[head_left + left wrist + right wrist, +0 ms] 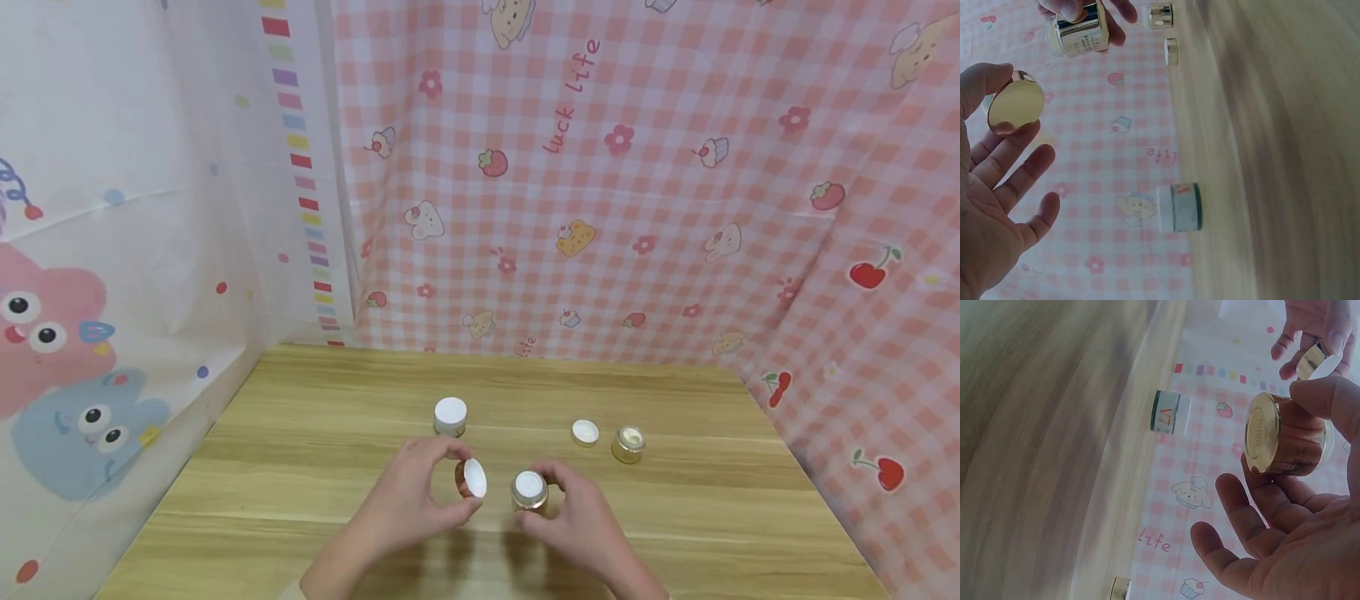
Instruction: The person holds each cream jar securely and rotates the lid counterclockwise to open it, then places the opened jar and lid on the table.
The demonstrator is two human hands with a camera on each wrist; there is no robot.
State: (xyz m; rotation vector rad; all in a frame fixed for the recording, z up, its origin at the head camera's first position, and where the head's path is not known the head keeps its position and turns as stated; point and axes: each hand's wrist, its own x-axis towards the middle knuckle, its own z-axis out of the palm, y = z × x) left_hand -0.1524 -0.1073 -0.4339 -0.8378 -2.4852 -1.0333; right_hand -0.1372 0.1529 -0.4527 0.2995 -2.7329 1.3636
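Note:
Between thumb and fingers, my left hand pinches a shiny gold lid by its rim, its white inner side facing right in the head view. My right hand grips a gold cosmetic jar around its side, above the table. That jar's mouth is uncovered and shows a white surface inside. Lid and jar are apart, a short gap between them. Farther back stands a jar with a white lid, marked "V7" in the right wrist view. To the right, a smaller gold jar stands uncovered beside a loose lid.
The wooden table reaches back to a pink checked curtain. A white curtain with cartoon figures hangs at the left, and checked cloth continues along the right side.

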